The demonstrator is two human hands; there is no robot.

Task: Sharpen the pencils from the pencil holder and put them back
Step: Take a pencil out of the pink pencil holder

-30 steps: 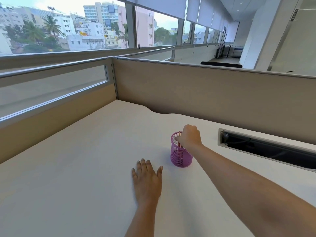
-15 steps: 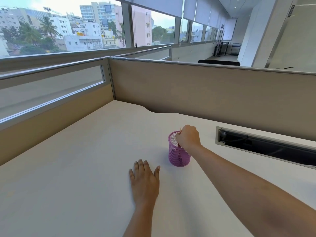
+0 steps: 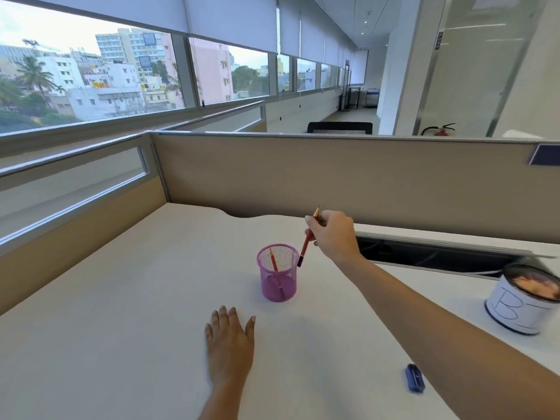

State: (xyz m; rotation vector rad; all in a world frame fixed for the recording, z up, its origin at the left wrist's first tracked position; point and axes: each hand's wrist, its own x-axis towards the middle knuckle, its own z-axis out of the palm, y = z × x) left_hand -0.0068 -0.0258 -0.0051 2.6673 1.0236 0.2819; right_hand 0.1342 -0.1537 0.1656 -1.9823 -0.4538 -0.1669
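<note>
A pink mesh pencil holder (image 3: 278, 284) stands in the middle of the desk with one red pencil (image 3: 273, 260) leaning inside it. My right hand (image 3: 331, 236) is just above and to the right of the holder, pinching a second red pencil (image 3: 306, 244) that hangs tilted, its dark end beside the holder's rim. My left hand (image 3: 230, 344) lies flat on the desk in front of the holder, fingers spread, holding nothing. A small blue sharpener (image 3: 414, 378) lies on the desk at the near right, under my right forearm.
A white can (image 3: 519, 313) marked with letters stands at the right edge and holds something orange. A cable slot (image 3: 436, 253) runs along the desk's back right. Beige partition walls (image 3: 303, 174) close the desk at the back and left.
My right hand has risen out of the holder, lifting one pencil clear of the rim. The view has tilted, bringing the white can and the sharpener into sight. My left hand stayed flat.
</note>
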